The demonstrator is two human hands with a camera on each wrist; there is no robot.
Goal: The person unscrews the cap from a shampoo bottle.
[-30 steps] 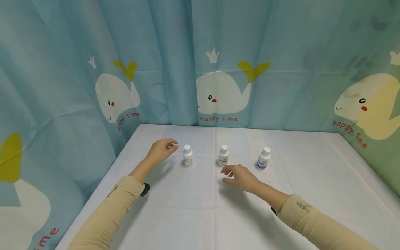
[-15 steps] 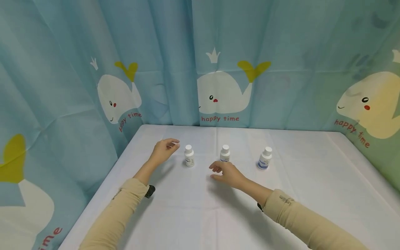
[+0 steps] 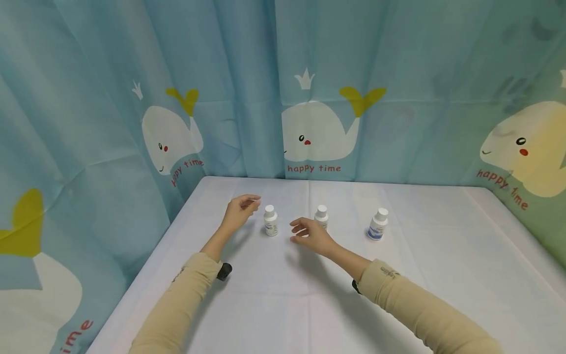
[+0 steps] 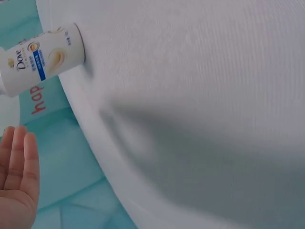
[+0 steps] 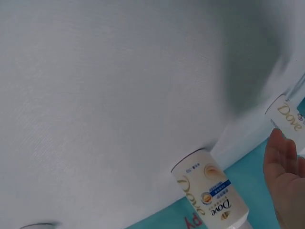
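Three small white Dove bottles with white caps stand upright in a row on the table. My left hand (image 3: 240, 214) hovers just left of the left bottle (image 3: 271, 225), fingers relaxed and holding nothing. On that bottle's other side is my right hand (image 3: 314, 236), thumb and fingers apart, partly covering the middle bottle (image 3: 322, 215). The right bottle (image 3: 377, 227), with a blue band low on its label, stands apart from both hands. In the left wrist view, straight fingers (image 4: 29, 164) show below a bottle (image 4: 45, 59). Right-hand fingertips (image 5: 276, 138) overlap a bottle (image 5: 285, 114) in the right wrist view.
A white cloth covers the table (image 3: 283, 314). Blue-green curtains (image 3: 247, 73) printed with whales hang along its back and sides. Dark wrist cameras (image 3: 224, 272) sit at the beige sleeves (image 3: 420, 305).
My right hand has moved left and slightly away, from before the middle bottle toward the left one. The left hand has edged right, nearer the left bottle. The bottles stay standing.
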